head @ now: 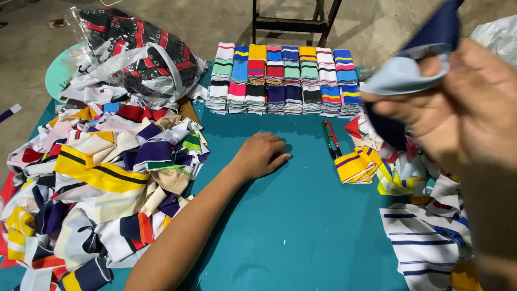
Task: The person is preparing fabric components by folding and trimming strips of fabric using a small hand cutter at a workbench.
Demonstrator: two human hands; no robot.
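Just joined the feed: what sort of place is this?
Probably a garment workshop sorting table: neat stacks of striped knit collars, a loose heap of fabric pieces, and snips on a teal table.

Left hand (262,154) flat on teal table (301,226); right hand (463,110) pinching blue fabric piece (414,70)

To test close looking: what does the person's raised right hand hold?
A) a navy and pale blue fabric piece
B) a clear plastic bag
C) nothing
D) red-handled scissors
A: the right hand pinches a navy and pale blue fabric piece; the scissors lie on the table.
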